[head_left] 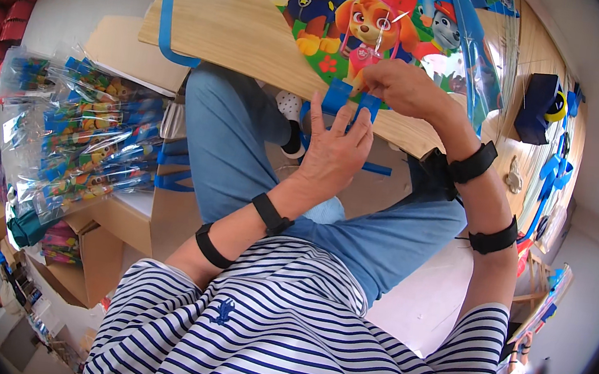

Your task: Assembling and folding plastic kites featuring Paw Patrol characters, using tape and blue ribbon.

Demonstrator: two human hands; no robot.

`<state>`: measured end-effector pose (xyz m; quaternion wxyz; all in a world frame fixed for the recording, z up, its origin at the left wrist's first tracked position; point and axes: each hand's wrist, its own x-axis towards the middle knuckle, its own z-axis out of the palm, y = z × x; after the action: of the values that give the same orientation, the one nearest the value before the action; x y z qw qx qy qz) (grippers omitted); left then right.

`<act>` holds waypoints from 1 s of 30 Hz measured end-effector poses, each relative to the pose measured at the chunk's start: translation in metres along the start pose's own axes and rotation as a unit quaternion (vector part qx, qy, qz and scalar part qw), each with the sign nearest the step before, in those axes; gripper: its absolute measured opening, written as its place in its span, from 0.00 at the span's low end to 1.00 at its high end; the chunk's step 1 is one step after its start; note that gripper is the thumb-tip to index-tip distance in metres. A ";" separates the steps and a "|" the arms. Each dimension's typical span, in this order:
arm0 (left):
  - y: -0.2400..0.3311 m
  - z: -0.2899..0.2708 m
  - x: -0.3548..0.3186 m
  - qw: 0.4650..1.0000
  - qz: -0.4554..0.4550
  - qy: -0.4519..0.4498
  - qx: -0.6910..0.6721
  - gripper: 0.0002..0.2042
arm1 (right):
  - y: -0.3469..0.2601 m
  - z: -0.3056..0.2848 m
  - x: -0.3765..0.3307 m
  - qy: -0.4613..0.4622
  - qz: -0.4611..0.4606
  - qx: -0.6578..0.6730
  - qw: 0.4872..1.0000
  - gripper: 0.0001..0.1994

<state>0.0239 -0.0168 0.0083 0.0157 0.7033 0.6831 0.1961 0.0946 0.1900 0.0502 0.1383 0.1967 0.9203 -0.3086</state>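
**Hands at the edge of a wooden board, with a cartoon foil balloon on top**

Pale walls and a light floor are framing a crowded work corner, and a wooden board [243,34] is stretching across the upper middle, resting over the seated person's lap in blue jeans. Lying on the board is a large foil balloon [365,16] printed with cartoon puppies, sheathed in clear film with blue edging.

At the board's near edge, a blue ribbon piece [349,102] is sitting just below the balloon. The left hand [334,150] is lying flat with its fingers spread, pressing on the ribbon piece and the board edge rather than gripping anything. The right hand [401,87] is curling its fingers down onto the balloon's lower rim just above the ribbon piece, pinching something small there; exactly what it is pinching is too small to tell. Black bands are circling both forearms.

To the person's left, a heap of packaged balloons [88,139] in clear wrappers is spilling over open cardboard boxes [98,244], well apart from the hands. Red boxes [12,2] are stacking up in the far left corner. To the right, a dark blue box [538,104] is standing on a second wooden surface, with blue ribbon bows [555,173] hanging near it. Nothing is lying between the hands and the balloon.
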 end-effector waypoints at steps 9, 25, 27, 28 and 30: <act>0.000 0.000 0.000 1.000 -0.002 0.000 -0.008 0.25 | -0.001 0.004 0.003 -0.017 0.025 -0.030 0.999 0.07; -0.001 0.003 -0.001 1.000 -0.001 0.001 -0.015 0.26 | -0.003 0.010 0.002 0.024 0.017 -0.084 0.996 0.06; -0.001 0.003 -0.001 1.000 -0.001 0.002 -0.015 0.25 | -0.004 0.010 0.002 0.029 0.018 -0.090 0.995 0.06; -0.001 0.003 -0.001 1.000 -0.001 0.002 -0.014 0.25 | -0.004 0.011 0.002 0.029 0.018 -0.090 0.995 0.06; 0.000 0.003 0.000 1.000 0.000 0.003 -0.014 0.25 | -0.005 0.012 0.001 0.035 0.018 -0.093 0.995 0.05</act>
<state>0.0244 -0.0164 0.0049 0.0236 0.7023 0.6807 0.2072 0.0929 0.1796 0.0432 0.1293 0.2105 0.9455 -0.2120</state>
